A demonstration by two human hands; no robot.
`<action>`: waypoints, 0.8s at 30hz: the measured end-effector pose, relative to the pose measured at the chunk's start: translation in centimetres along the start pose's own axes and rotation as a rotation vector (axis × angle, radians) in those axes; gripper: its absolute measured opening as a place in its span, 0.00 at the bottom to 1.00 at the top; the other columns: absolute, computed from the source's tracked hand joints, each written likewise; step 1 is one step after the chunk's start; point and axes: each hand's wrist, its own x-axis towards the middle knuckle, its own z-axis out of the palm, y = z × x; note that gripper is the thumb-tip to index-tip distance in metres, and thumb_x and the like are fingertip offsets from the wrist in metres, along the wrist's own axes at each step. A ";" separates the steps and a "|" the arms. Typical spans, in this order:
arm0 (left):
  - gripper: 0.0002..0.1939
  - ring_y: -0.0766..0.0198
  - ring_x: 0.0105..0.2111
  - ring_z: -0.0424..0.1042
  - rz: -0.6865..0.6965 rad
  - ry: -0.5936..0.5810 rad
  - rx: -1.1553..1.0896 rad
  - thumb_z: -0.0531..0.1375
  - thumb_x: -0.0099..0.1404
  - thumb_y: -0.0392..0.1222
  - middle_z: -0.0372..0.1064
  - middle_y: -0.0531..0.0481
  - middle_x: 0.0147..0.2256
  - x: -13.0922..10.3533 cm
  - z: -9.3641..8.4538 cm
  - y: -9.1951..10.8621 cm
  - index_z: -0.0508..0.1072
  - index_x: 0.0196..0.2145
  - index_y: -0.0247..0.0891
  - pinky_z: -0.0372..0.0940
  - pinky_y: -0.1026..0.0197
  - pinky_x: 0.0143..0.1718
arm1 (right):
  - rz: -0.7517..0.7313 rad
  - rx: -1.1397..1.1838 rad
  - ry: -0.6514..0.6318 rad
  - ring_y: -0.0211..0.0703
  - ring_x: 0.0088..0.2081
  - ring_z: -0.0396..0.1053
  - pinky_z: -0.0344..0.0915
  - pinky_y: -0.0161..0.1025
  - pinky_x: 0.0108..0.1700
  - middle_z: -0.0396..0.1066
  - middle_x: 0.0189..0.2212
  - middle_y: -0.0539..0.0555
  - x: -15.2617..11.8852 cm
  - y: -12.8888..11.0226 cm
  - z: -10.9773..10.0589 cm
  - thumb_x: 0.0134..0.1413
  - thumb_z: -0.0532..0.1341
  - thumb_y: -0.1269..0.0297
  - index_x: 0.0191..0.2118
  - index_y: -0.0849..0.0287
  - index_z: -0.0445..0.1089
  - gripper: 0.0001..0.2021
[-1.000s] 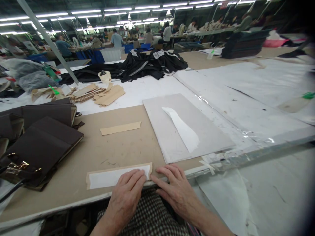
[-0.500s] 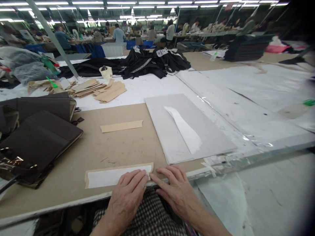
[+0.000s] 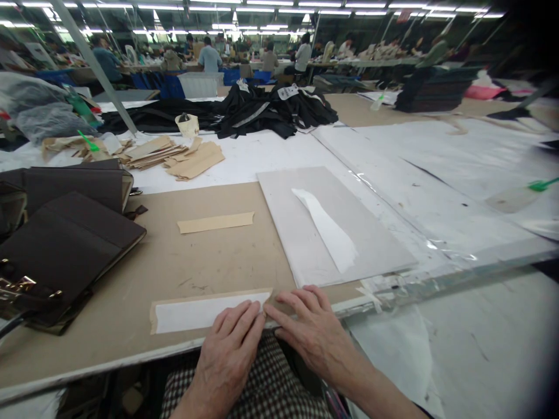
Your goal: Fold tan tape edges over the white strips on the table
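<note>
- Left hand (image 3: 230,343) lies open on the white strip (image 3: 187,316), fingers together.
- Right hand (image 3: 317,334), fingers apart, touches its right end.
- Bag (image 3: 72,250) at left.

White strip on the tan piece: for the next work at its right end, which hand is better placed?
Probably the right hand: its index fingertip is at that end of the tan piece, while the left hand lies over the white strip.
</note>
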 end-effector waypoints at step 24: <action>0.18 0.48 0.61 0.65 -0.048 0.110 0.012 0.53 0.70 0.28 0.69 0.38 0.59 -0.5 1.2 1.3 0.72 0.54 0.27 0.69 0.45 0.56 | 0.017 0.206 0.065 0.52 0.46 0.62 0.58 0.54 0.53 0.68 0.45 0.56 0.8 -1.0 -0.3 0.64 0.53 0.78 0.56 0.51 0.70 0.21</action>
